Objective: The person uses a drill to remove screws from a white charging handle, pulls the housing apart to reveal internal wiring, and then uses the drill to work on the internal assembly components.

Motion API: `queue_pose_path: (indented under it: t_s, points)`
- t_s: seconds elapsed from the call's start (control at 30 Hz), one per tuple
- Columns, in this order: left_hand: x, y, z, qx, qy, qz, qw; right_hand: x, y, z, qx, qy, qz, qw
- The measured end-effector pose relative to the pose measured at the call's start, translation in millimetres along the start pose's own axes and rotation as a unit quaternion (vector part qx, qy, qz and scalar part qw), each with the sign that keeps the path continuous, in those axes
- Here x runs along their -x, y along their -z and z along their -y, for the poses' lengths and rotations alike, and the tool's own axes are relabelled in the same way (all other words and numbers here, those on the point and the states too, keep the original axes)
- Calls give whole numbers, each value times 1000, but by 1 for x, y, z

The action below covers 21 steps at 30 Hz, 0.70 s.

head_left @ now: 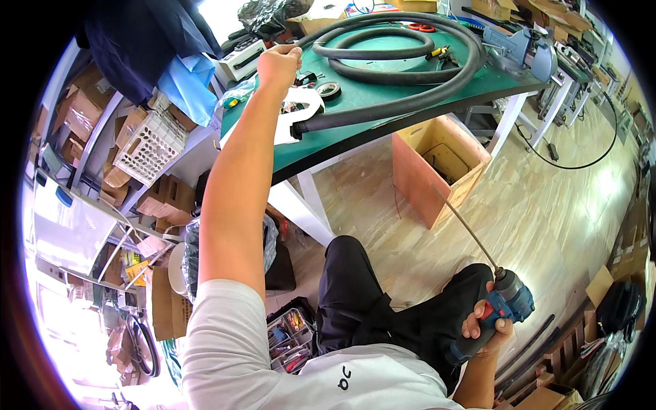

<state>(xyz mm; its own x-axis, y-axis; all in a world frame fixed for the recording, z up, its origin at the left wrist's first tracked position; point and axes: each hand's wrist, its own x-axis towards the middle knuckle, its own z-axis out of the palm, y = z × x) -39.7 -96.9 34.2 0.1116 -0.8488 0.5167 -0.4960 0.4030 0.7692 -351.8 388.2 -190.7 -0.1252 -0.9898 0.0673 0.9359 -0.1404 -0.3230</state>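
Two bare hands were at work, the right one low and the left one raised over a table. The blue drill (521,304) was in the right hand (502,331), whose fingers were wrapped around its grip, in front of the person's right knee. From its chuck a long, thin bit (468,229) slanted up and to the left, its tip overlapping the wooden box in view.

The left hand (279,67) reached out at the end of a straightened arm, its fingers drawn together beside the upper left part of the black hose (396,108); whether they gripped it, I could not tell. The hose lay in wide coils on the green table (301,153), one dark-tipped end at the near edge.

Just inside the coils, near the left forearm, lay a roll of tape (336,93). A red-handled tool (424,28) lay toward the far side, and a blue vise (512,48) stood at the right end.

Below, the open wooden box (413,174) stood on the pale floor (547,198). By the person's left leg was a divided tool case (292,335) full of small items. Farther left were a white basket (147,150) and a hanging light-blue cloth (186,89).
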Motion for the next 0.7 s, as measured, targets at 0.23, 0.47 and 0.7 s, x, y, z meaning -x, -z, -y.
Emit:
queue_pose_path:
  t_s: [0.23,0.47,0.7]
  points:
    - [49,1,-23,-75,-131,-62,987,-1,3,2,33,2,-23,999]
    - [187,15,-2,10,-47,28,998,-9,1,1,39,-22,-40,998]
    - [168,20,15,-232,-335,-74,910,-15,1,-3,42,-42,-38,998]
